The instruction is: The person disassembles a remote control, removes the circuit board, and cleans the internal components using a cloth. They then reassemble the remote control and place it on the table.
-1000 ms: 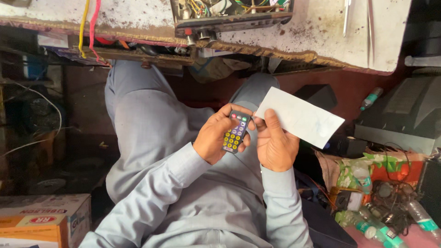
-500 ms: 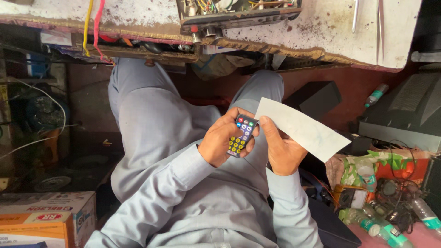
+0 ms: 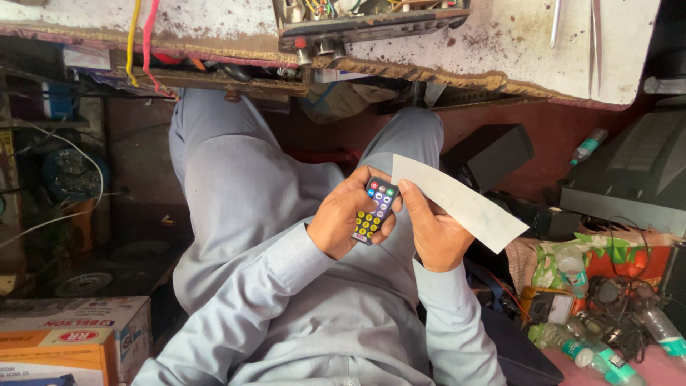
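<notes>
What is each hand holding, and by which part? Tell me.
The left hand grips a small remote around its lower left edge. The right hand pinches a white paper strip near its left end.

A white and orange cardboard box (image 3: 71, 336) sits at the bottom left; green-labelled plastic bottles (image 3: 579, 350) lie bottom right.

Cluttered electronics repair workshop: stained workbench (image 3: 500, 50), loose wires (image 3: 139, 43).

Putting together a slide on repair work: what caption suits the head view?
Seated person's left hand holds a small remote while the right hand pinches a white paper strip.
</notes>
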